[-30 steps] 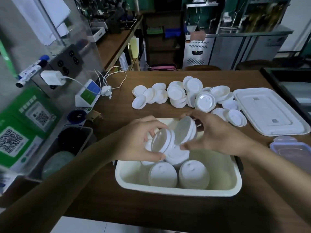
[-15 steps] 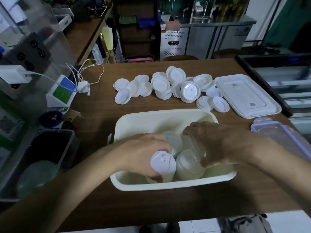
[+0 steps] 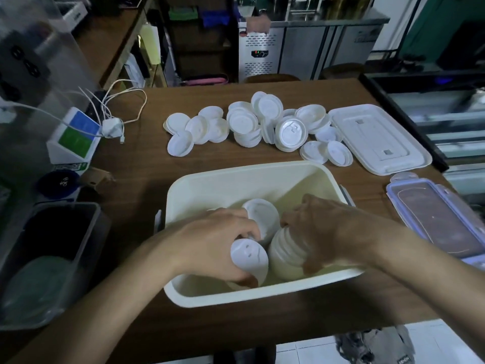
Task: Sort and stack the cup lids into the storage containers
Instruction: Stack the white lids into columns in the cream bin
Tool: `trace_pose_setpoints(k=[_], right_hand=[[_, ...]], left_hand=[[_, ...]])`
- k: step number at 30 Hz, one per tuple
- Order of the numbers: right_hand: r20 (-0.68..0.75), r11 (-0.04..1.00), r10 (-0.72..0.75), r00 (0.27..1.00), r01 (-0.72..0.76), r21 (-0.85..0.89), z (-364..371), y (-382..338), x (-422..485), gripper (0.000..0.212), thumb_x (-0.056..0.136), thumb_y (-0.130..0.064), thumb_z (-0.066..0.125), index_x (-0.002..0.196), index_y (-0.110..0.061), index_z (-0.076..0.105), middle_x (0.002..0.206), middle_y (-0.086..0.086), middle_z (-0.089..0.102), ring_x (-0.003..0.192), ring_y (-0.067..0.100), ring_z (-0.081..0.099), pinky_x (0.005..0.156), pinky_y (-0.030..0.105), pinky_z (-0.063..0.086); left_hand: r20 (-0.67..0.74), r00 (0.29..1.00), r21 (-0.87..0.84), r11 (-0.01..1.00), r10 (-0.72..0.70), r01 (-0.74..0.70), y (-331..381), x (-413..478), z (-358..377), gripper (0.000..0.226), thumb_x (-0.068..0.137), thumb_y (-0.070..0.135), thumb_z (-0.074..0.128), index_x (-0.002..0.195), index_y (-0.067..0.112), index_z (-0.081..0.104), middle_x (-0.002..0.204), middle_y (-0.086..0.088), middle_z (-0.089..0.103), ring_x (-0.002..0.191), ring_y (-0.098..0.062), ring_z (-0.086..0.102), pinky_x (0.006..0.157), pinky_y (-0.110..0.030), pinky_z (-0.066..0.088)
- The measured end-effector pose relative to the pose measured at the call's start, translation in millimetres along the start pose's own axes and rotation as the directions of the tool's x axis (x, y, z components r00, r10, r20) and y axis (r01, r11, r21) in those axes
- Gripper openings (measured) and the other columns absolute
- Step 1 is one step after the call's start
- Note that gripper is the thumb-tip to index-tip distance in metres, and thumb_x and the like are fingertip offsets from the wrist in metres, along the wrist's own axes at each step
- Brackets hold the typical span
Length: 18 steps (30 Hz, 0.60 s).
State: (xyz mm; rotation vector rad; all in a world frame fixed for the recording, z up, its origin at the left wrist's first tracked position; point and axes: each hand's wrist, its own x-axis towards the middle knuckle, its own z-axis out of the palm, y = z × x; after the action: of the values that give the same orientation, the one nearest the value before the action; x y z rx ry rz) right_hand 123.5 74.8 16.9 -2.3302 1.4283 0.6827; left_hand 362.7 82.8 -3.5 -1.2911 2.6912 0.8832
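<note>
A cream storage tub (image 3: 236,177) stands on the wooden table in front of me. Both hands are down inside it. My left hand (image 3: 210,245) grips a stack of white cup lids (image 3: 249,254) lying on its side, top lid facing me. My right hand (image 3: 322,229) is closed over a second stack of lids (image 3: 284,254) beside it. A third stack (image 3: 263,214) lies behind, between the hands. Many loose white lids (image 3: 262,124) lie scattered across the table beyond the tub.
The tub's white lid (image 3: 378,137) lies at the right, a clear blue-rimmed container lid (image 3: 441,219) nearer me. A dark bin (image 3: 52,258) sits at the left edge. A charger with cables (image 3: 112,127) and a small sign stand (image 3: 74,137) are at the far left.
Both hands have gone down from above the tub into it, carrying the lid stacks, and now rest them on their sides near the tub's front wall.
</note>
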Motion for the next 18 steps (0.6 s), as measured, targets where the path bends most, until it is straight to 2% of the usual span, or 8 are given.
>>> trace_pose_setpoints(k=[2, 4, 6, 9, 11, 13, 15, 18], right_hand=[[-0.015, 1.000, -0.019, 1.000, 0.019, -0.016, -2, 0, -1, 0.093, 0.053, -0.066, 0.088, 0.133, -0.045, 0.046, 0.116, -0.013, 0.055, 0.109, 0.017, 0.056, 0.090, 0.034, 0.054], [-0.022, 0.999, -0.034, 0.999, 0.035, 0.022, -1, 0, -3, 0.090, 0.060, -0.065, 0.087, 0.136, -0.045, 0.046, 0.119, -0.017, 0.054, 0.114, 0.015, 0.056, 0.090, 0.030, 0.049], [-0.031, 0.996, -0.035, 0.999, 0.038, 0.080, -2, -2, -7, 0.091, 0.064, -0.065, 0.086, 0.141, -0.046, 0.042, 0.128, -0.017, 0.051, 0.122, 0.015, 0.055, 0.092, 0.029, 0.045], [-0.052, 0.991, -0.040, 0.998, 0.047, 0.129, -4, -1, -15, 0.105, 0.064, -0.073, 0.081, 0.152, -0.047, 0.029, 0.152, -0.016, 0.040, 0.140, 0.016, 0.044, 0.107, 0.033, 0.041], [-0.067, 0.983, -0.033, 0.997, 0.044, 0.176, -9, 0, -22, 0.104, 0.068, -0.073, 0.079, 0.154, -0.046, 0.027, 0.158, -0.019, 0.032, 0.144, 0.011, 0.037, 0.103, 0.029, 0.039], [-0.066, 0.980, -0.035, 0.997, 0.047, 0.193, -13, 3, -27, 0.090, 0.073, -0.066, 0.080, 0.149, -0.047, 0.034, 0.151, -0.022, 0.036, 0.135, 0.006, 0.042, 0.093, 0.024, 0.040], [-0.064, 0.981, -0.051, 0.997, 0.062, 0.186, -16, 4, -27, 0.077, 0.075, -0.058, 0.083, 0.140, -0.044, 0.045, 0.131, -0.025, 0.044, 0.119, 0.002, 0.047, 0.087, 0.023, 0.044], [-0.070, 0.984, -0.052, 0.996, 0.063, 0.165, -10, 0, -22, 0.070, 0.071, -0.054, 0.087, 0.132, -0.043, 0.053, 0.114, -0.025, 0.044, 0.111, 0.007, 0.052, 0.077, 0.023, 0.041]], left_hand=[[-0.012, 1.000, -0.015, 1.000, -0.012, 0.012, 1, 1, -1, 0.053, 0.064, 0.065, 0.079, 0.110, 0.048, 0.059, 0.109, 0.028, 0.054, 0.099, 0.002, 0.054, 0.084, -0.031, 0.053], [-0.010, 1.000, -0.009, 1.000, -0.025, 0.025, 2, 2, -1, 0.051, 0.065, 0.062, 0.084, 0.108, 0.045, 0.061, 0.107, 0.024, 0.055, 0.097, 0.001, 0.054, 0.082, -0.032, 0.054], [-0.003, 0.999, 0.004, 0.999, -0.041, 0.041, 2, 2, -1, 0.046, 0.067, 0.058, 0.086, 0.103, 0.043, 0.062, 0.104, 0.022, 0.057, 0.094, -0.001, 0.055, 0.081, -0.034, 0.054], [-0.006, 0.999, 0.017, 0.998, -0.053, 0.053, 1, 1, -1, 0.042, 0.070, 0.055, 0.084, 0.104, 0.043, 0.062, 0.105, 0.022, 0.056, 0.095, -0.001, 0.054, 0.082, -0.033, 0.053], [-0.018, 0.998, 0.015, 0.998, -0.058, 0.059, 0, 0, -1, 0.043, 0.074, 0.055, 0.083, 0.109, 0.043, 0.063, 0.108, 0.023, 0.056, 0.098, 0.003, 0.051, 0.082, -0.027, 0.050], [-0.025, 0.998, 0.014, 0.998, -0.057, 0.057, 0, 1, -2, 0.042, 0.076, 0.055, 0.082, 0.112, 0.044, 0.064, 0.109, 0.024, 0.056, 0.097, 0.009, 0.048, 0.080, -0.023, 0.047], [-0.017, 0.999, 0.019, 0.999, -0.049, 0.050, -2, 3, 0, 0.039, 0.077, 0.054, 0.083, 0.111, 0.044, 0.066, 0.106, 0.023, 0.057, 0.094, 0.012, 0.047, 0.074, -0.020, 0.042], [-0.002, 0.998, 0.005, 0.998, -0.058, 0.058, -3, 7, 1, 0.037, 0.079, 0.051, 0.084, 0.112, 0.041, 0.069, 0.103, 0.020, 0.059, 0.091, 0.013, 0.047, 0.072, -0.018, 0.039]])
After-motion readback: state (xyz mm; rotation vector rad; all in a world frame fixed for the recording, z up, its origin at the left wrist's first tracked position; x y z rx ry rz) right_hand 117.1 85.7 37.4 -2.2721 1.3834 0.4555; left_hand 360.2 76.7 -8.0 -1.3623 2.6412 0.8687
